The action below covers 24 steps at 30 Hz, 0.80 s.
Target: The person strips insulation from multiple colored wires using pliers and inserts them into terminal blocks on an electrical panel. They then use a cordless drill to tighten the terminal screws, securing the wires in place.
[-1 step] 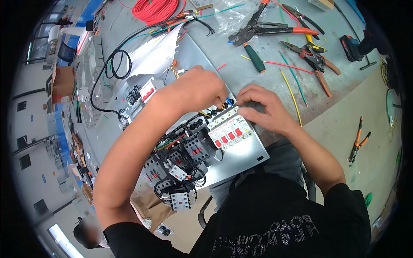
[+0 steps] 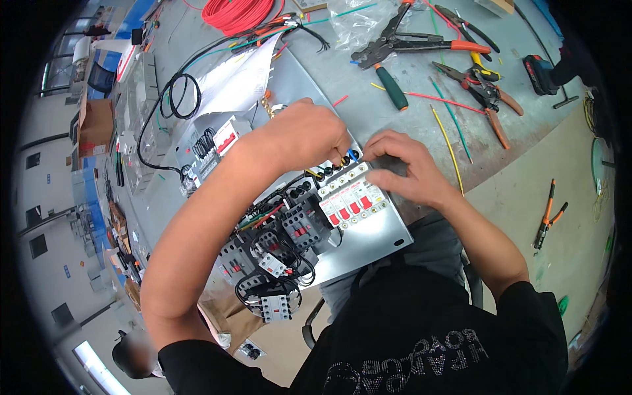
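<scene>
A grey metal mounting plate (image 2: pixel 378 240) lies on the workbench in front of me. It carries a row of white circuit breakers with red levers (image 2: pixel 352 201), grey contactors (image 2: pixel 299 227) and black wiring. My left hand (image 2: pixel 309 135) reaches over the plate, its fingertips pinched on short wire ends (image 2: pixel 342 158) just above the breaker row. My right hand (image 2: pixel 405 168) lies flat beside it, fingertips resting on the plate at the breakers' top right corner, holding nothing.
Further back on the bench lie a green-handled screwdriver (image 2: pixel 393 87), orange-handled pliers and cutters (image 2: pixel 428 43), loose coloured wire pieces (image 2: pixel 451 141), a red wire coil (image 2: pixel 237 13) and a black cable loop (image 2: pixel 181 95). Orange pliers (image 2: pixel 546 214) lie on the floor at right.
</scene>
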Tool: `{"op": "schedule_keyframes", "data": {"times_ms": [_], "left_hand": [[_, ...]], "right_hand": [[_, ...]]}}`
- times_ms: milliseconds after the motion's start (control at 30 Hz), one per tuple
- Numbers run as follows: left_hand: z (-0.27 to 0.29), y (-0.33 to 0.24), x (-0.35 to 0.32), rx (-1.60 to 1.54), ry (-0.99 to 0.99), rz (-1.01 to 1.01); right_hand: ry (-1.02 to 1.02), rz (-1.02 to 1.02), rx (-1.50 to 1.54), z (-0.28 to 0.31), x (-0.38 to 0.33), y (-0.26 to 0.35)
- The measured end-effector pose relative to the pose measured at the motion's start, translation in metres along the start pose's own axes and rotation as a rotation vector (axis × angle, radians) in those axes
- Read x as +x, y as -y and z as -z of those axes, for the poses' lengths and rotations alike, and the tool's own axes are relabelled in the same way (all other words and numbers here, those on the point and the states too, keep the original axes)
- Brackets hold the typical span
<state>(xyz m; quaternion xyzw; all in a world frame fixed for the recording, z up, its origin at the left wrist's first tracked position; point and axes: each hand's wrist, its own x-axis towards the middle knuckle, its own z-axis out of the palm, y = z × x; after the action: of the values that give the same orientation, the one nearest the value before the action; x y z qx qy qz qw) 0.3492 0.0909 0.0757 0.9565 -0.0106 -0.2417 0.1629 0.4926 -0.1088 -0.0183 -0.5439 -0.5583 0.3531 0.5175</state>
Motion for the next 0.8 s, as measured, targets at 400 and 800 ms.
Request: {"op": "schedule_keyframes", "data": {"times_ms": [400, 800], "left_hand": [[-0.006, -0.001, 0.003, -0.106, -0.023, 0.103], [-0.018, -0.014, -0.002, 0.078, -0.145, 0.1]], "right_hand": [[-0.005, 0.062, -0.075, -0.004, -0.003, -0.005], [-0.008, 0.064, -0.087, -0.004, -0.001, -0.001]]}}
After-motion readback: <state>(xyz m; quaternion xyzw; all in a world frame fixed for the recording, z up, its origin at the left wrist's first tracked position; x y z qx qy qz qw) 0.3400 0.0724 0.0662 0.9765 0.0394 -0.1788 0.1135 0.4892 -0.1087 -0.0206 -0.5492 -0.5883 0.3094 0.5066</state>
